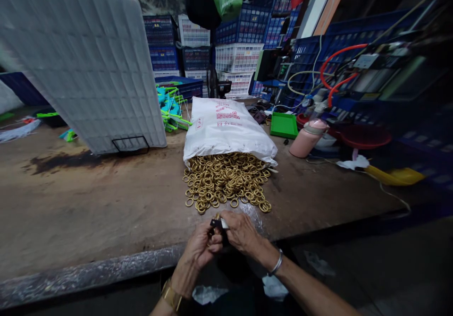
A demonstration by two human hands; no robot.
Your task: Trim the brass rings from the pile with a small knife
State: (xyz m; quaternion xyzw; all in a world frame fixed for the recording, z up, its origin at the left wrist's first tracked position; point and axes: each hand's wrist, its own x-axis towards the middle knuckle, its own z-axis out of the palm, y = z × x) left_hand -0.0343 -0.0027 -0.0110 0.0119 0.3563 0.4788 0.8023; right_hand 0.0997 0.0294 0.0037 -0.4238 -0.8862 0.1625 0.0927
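pink bottle [305, 141] near green tray [284, 126] | stacked crates [239, 57] behind | black fan [212, 82], probably

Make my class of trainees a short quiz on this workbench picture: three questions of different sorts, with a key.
1. True or false: the left hand and the right hand are close together at a small, flat black piece.

2. Above which hand is the round, silver-coloured bangle worn?
A) left
B) right
C) neither

3. Fill in: round gold-coloured rings lie at the open mouth of a white, red-printed ____.

Key:
1. True
2. B
3. sack
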